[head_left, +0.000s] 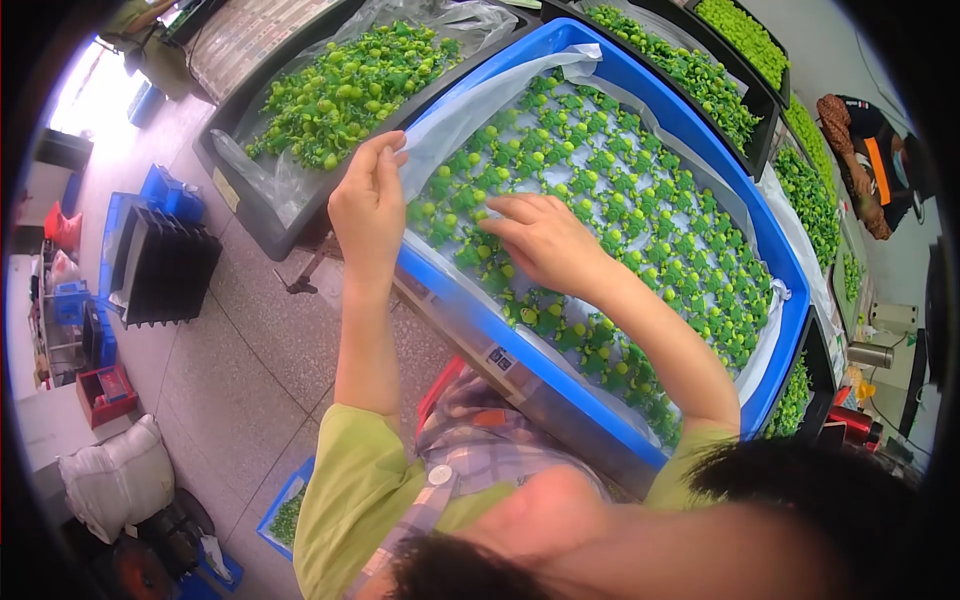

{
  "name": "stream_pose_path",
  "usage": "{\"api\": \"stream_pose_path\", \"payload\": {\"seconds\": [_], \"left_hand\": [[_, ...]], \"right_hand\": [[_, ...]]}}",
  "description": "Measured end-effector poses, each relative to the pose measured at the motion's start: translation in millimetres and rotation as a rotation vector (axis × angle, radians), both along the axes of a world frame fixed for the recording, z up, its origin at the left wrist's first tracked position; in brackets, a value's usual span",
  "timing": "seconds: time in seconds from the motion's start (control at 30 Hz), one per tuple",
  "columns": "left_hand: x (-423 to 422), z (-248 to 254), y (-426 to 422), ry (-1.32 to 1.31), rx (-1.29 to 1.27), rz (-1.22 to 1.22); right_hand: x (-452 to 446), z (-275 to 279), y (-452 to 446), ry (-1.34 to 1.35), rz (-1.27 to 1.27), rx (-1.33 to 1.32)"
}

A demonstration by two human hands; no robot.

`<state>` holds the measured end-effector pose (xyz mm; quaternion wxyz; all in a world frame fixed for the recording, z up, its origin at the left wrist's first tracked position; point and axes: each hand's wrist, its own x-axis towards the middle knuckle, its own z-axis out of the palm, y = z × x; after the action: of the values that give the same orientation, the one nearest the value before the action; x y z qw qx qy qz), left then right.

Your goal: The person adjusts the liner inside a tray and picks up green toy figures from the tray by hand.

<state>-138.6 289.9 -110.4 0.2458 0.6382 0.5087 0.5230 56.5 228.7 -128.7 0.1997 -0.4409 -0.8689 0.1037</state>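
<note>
A large blue tray (590,405) lined with thin whitish sheeting (455,88) holds many small green leaf-shaped pieces with round yellow-green centres (625,180), spread in rows. My left hand (368,205) is raised at the tray's near left corner, beside the liner. Its fingers are curled together; whatever they may hold is hidden. Over the left part of the tray, just above the green pieces, hovers my right hand (548,240). Its fingers are stretched out and slightly apart, with nothing visible in them.
Black trays heaped with similar green pieces (350,90) stand left of and behind the blue tray. Stacked black trays (165,262) and a small blue tray (290,510) are on the floor. Another person (865,160) is at the far right.
</note>
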Motion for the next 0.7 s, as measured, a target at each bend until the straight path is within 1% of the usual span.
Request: {"api": "stream_pose_path", "payload": {"seconds": [0.07,0.13,0.17,0.3,0.7], "left_hand": [[1,0,0,-0.056,-0.005,0.023],[1,2,-1,-0.056,-0.008,0.024],[1,2,-1,-0.055,-0.015,0.026],[1,1,-1,-0.073,-0.012,0.031],[1,2,-2,-0.057,-0.034,0.032]], "right_hand": [[-3,0,0,-0.039,-0.007,-0.012],[-5,-2,-2,-0.069,-0.013,0.023],[-5,-4,-3,-0.116,-0.013,-0.016],[-5,-21,-10,-0.18,-0.029,-0.02],[-3,-32,-15,-0.119,-0.071,0.016]]}}
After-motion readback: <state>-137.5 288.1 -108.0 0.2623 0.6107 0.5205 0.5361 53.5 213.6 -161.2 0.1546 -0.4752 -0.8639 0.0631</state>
